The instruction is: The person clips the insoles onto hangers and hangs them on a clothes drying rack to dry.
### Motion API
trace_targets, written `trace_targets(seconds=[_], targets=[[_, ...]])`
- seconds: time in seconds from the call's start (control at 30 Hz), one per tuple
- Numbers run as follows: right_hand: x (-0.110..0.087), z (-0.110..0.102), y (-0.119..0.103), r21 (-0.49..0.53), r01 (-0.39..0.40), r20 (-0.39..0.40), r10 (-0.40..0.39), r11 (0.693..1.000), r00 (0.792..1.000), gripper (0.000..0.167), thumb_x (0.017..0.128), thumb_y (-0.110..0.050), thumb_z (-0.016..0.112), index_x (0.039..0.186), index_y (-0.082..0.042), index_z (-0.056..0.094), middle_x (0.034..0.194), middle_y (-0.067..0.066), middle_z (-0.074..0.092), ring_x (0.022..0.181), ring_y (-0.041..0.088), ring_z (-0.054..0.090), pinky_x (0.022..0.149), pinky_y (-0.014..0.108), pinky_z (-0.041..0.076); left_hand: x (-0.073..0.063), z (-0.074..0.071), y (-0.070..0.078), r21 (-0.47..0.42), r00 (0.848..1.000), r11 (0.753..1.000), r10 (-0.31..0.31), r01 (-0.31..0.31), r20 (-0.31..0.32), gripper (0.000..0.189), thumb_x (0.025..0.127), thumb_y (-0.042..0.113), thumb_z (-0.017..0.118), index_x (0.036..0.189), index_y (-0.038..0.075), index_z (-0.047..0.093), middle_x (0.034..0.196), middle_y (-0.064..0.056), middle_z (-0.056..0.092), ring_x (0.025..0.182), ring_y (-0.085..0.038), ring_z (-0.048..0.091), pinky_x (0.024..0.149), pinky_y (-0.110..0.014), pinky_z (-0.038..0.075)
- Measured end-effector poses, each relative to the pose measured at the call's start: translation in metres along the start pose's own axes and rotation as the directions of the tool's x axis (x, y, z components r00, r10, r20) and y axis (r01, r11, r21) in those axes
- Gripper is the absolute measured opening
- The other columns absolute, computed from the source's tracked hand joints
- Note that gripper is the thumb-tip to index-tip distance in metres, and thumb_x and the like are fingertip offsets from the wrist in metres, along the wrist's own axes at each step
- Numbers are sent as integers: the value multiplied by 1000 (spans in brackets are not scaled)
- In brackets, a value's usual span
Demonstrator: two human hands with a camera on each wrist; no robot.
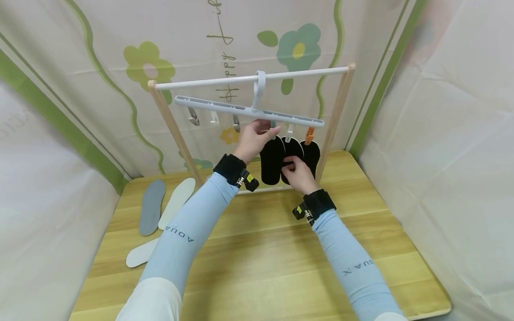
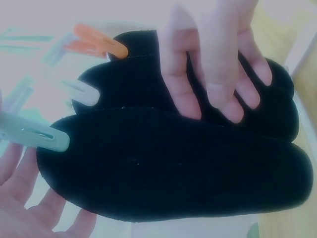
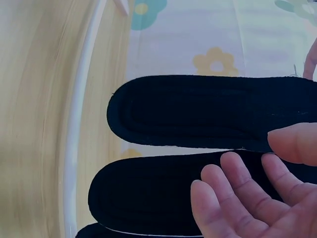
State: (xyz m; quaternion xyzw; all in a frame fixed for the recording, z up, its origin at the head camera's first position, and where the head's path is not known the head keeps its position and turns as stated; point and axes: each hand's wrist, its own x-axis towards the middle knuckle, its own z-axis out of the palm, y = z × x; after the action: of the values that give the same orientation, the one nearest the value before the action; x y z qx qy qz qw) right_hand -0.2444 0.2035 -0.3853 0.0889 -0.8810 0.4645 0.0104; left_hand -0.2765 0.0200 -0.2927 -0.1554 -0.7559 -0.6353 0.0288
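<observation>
A black insole (image 2: pixel 173 168) hangs leftmost of three from the grey hanger (image 1: pixel 225 107). A teal clip (image 2: pixel 42 136) holds its top end. My left hand (image 1: pixel 257 139) is at that clip, thumb in front and fingers behind, pinching it; in the left wrist view its fingers show beside and behind the insole's edge. My right hand (image 1: pixel 299 174) is in front of the middle black insole (image 3: pixel 143 193), fingers loosely bent and fingertips close to the gap between it and the left one. A white clip (image 1: pixel 289 133) holds the middle insole, an orange clip (image 1: pixel 309 135) the right insole (image 1: pixel 311 154).
The hanger hooks over the white rod (image 1: pixel 217 82) of a wooden-legged rack. Bare clips (image 1: pixel 193 117) hang along the hanger's left half. On the table (image 1: pixel 257 267), at the left, lie a grey insole (image 1: pixel 152 207) and pale insoles (image 1: pixel 176 200), partly behind the left sleeve.
</observation>
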Motion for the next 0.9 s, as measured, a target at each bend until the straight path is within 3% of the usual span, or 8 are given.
trace_targets(seconds=[0.4, 0.7, 0.9], targets=[[-8, -9, 7, 7, 9, -14, -9, 1000, 1000, 33, 100, -16, 55, 132, -6, 55, 118, 18, 62, 108, 32, 60, 87, 44, 50, -2, -3, -3, 9, 1000, 1000, -9, 9, 15, 55, 90, 40, 72, 137, 14, 57, 128, -3, 63, 117, -15, 60, 98, -33, 48], [-22, -21, 12, 22, 9, 3, -9, 1000, 1000, 35, 101, -13, 53, 134, -2, 52, 117, 21, 61, 105, 34, 60, 84, 44, 50, -15, -14, -9, 32, 999, 999, -43, 42, 16, 65, 92, 43, 70, 145, 13, 50, 138, -5, 57, 124, -17, 55, 102, -33, 45], [-42, -26, 21, 67, -13, 15, 12, 998, 1000, 36, 102, -16, 53, 135, -1, 51, 116, 21, 60, 103, 34, 60, 84, 44, 49, -34, -28, -21, 48, 996, 995, -90, 89, 25, 72, 90, 46, 71, 149, 14, 45, 144, -5, 52, 132, -22, 48, 105, -34, 43]])
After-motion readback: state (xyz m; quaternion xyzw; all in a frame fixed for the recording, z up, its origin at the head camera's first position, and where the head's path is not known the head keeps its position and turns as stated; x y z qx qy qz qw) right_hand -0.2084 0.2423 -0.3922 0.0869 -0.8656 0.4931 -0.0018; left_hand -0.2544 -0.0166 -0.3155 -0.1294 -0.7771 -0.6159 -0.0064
